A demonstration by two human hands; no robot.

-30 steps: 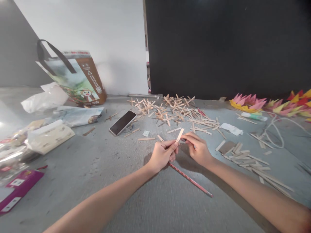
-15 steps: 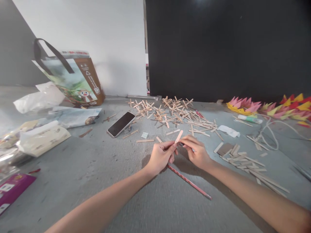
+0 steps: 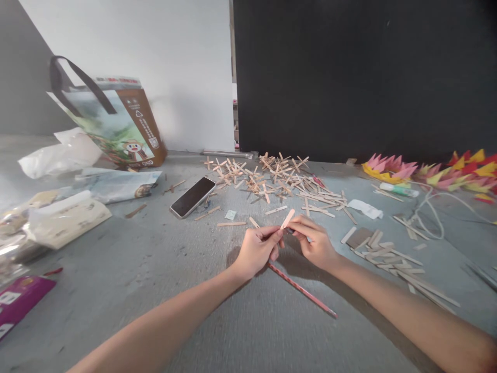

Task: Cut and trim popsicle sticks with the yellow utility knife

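Observation:
My left hand (image 3: 259, 249) is closed on a wooden craft stick (image 3: 288, 218), which points up and to the right from its fingertips. Close against that stick, my right hand (image 3: 313, 241) pinches a small dark object (image 3: 289, 230) whose kind I cannot make out. A second pale stick (image 3: 253, 222) shows just behind the left hand; whether it is held too I cannot tell. Under the hands lies a red patterned pencil (image 3: 303, 290), slanting toward the lower right. Behind them is a heap of crossed craft sticks (image 3: 267, 176).
Loose craft sticks (image 3: 392, 261) lie to the right. A smartphone (image 3: 193, 197) and a shopping bag (image 3: 116, 124) are at the left, near plastic packaging (image 3: 66, 220) and a purple packet (image 3: 25, 303). Paper crowns (image 3: 388, 170), a glue stick (image 3: 399, 189) and a white cable (image 3: 429, 207) sit far right.
Both hands stay almost in place, with the held stick shifted very slightly to the right. The camera view has moved a little.

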